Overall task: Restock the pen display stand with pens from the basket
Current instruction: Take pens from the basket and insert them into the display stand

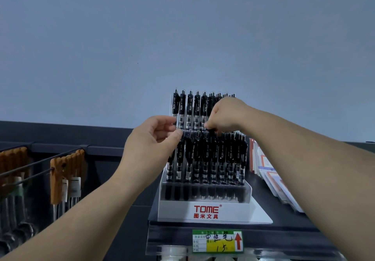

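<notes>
A white tiered pen display stand (207, 210) marked TOME sits on a dark shelf, filled with several black pens (205, 159) in a lower row and a higher back row (189, 108). My left hand (154, 137) is at the stand's upper left, thumb and fingers pinching the clear edge of the tier near a pen. My right hand (227, 116) reaches over the middle, its fingers curled down around the top of a black pen between the two rows. No basket is in view.
A price label (218, 241) hangs on the shelf's front edge below the stand. Flat packets (272, 177) lean at the right. Orange-carded tools (67, 171) hang on hooks at the left. A plain grey wall rises behind.
</notes>
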